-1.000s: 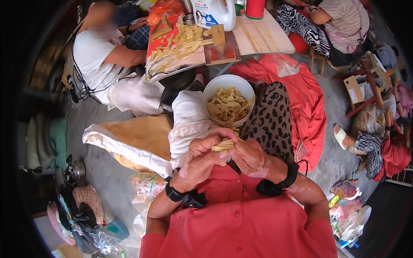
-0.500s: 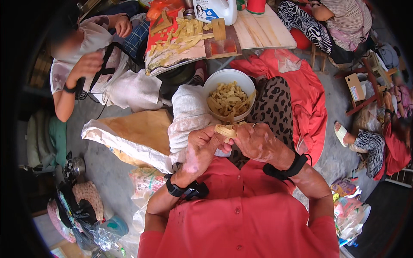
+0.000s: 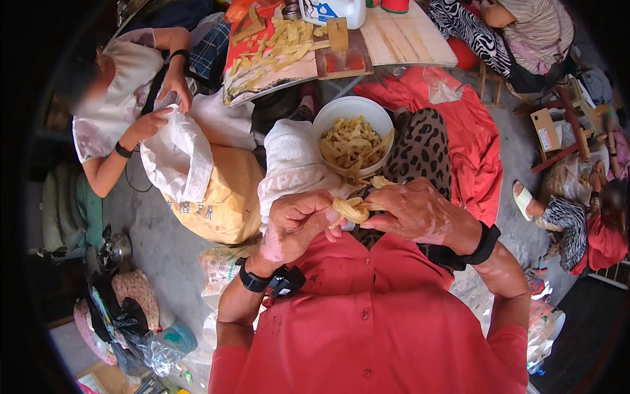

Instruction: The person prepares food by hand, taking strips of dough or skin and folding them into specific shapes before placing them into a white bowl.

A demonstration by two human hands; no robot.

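A pale yellow, flat strip [image 3: 352, 210] is looped into a knot between my hands, just above my lap. My left hand [image 3: 294, 220] pinches the looped end between thumb and fingers. From the other side my right hand [image 3: 423, 213] grips the tail of the strip, and a loose end pokes out above its fingers. Right beyond them, a white bucket [image 3: 386, 121] sits between my knees, partly filled with similar yellow pieces [image 3: 354, 140]. A white towel [image 3: 292, 161] covers my left knee.
A low table [image 3: 400, 46] ahead carries yellow strips [image 3: 289, 43], a wooden block [image 3: 338, 34] and a white jug [image 3: 341, 12]. On the left, a co-worker's hands [image 3: 174, 92] hold a yellow-brown sack [image 3: 230, 197]. Red cloth [image 3: 476, 151] hangs at my right; other people sit beyond.
The loop between my hands is now a rounder knot, and my right hand has shifted right, away from the left. The co-worker has lifted the sack upright by its white mouth.
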